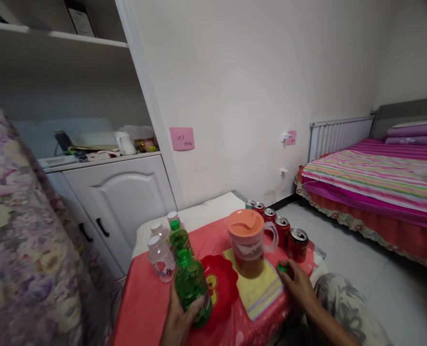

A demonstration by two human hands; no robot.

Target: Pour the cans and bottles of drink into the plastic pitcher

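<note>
The person's hands are well apart. The left hand (179,315) is wrapped around an uncapped, translucent green plastic bottle (189,281) by a red scalloped plastic dish (226,274); whether they touch is unclear. The right hand (300,287) pinches a small green cap (281,267) near a clear, orange-lidded plastic jug (247,250).

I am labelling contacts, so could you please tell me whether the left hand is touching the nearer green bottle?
Touching: the head view shows the left hand gripping the nearer green bottle, with the thumb lying across its side.
</note>
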